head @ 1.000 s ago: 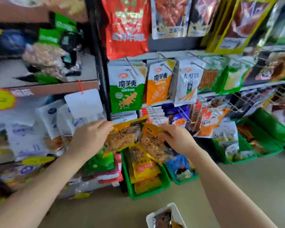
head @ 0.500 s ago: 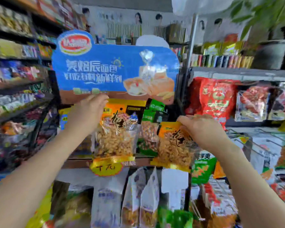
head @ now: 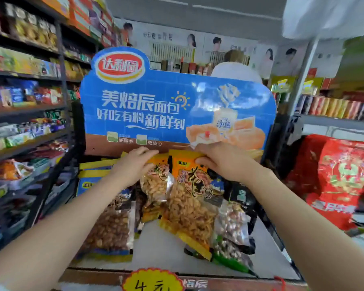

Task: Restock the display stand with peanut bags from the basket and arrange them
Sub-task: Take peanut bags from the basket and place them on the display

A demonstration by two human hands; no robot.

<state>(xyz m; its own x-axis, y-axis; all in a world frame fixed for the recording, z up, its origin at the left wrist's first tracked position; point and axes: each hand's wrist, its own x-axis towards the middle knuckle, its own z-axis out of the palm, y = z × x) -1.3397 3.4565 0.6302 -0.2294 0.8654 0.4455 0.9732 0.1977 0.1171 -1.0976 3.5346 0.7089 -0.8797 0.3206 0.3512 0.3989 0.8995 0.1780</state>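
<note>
My left hand (head: 132,166) grips the top of an orange peanut bag (head: 156,185) at the back of the display stand's top shelf (head: 166,246). My right hand (head: 223,162) holds a second, larger orange peanut bag (head: 189,204) by its top edge; this bag leans forward over the shelf. A blue-and-yellow peanut bag (head: 109,223) stands to the left. A green-edged nut bag (head: 231,236) lies to the right. The basket is out of view.
The stand's blue header board (head: 177,110) rises right behind my hands. Dark snack shelving (head: 29,114) runs along the left. Large red bags (head: 340,181) hang on the right. A yellow price tag (head: 151,280) sits on the shelf's front edge.
The view rose from the low hanging racks to the stand's top shelf. Both hands carried the two orange bags up and onto that shelf, close under the header board.
</note>
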